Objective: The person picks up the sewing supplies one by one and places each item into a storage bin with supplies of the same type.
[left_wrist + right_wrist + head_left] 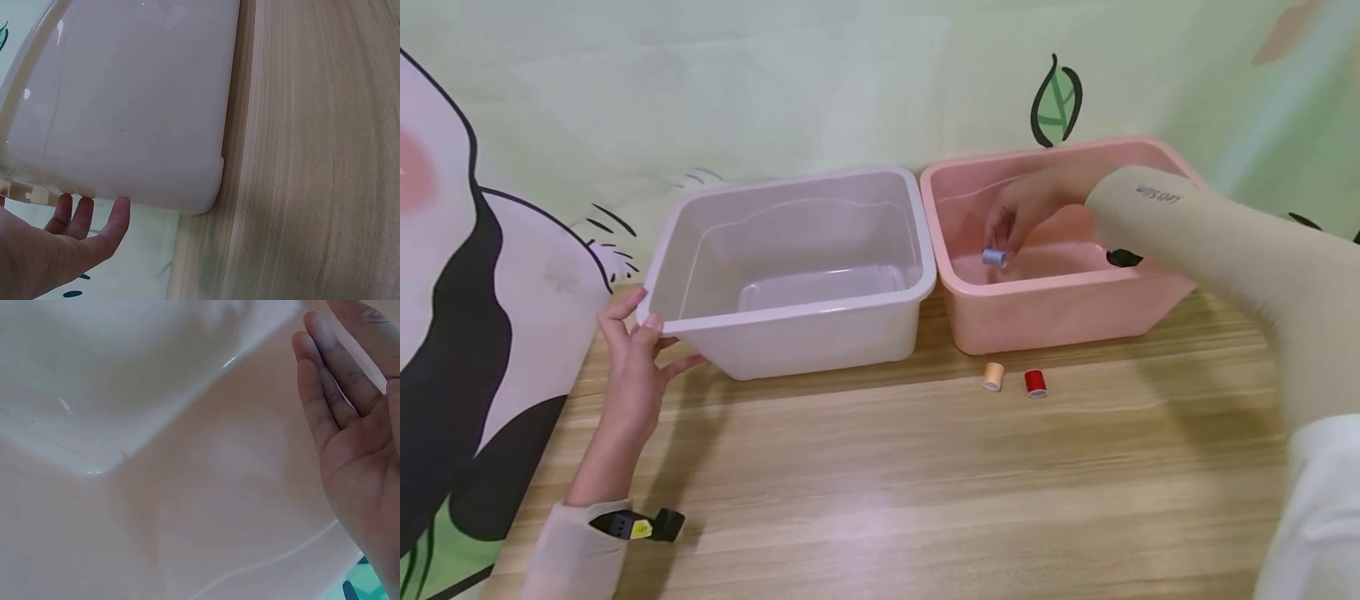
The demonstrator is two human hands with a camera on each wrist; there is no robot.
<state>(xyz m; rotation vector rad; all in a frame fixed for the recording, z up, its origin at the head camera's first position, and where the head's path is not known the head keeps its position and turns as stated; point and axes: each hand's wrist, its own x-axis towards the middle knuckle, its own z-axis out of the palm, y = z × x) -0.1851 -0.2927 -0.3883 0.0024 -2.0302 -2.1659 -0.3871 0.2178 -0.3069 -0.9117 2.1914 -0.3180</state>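
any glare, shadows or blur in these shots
Head view: pale glare on the wooden table, a soft shadow beside the left hand; left wrist view: small bright glints on the white tub; right wrist view: dim, with the pink tub looking soft and washed out, the right hand shaded.

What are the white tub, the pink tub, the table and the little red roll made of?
White tub and pink tub: probably plastic, smooth and shiny, with rounded rims and bright glints.
Table: looks like wood with a soft shine, because of its streaky grain, though that could be printed.
Red roll: maybe thread around a white core; too small to be sure.
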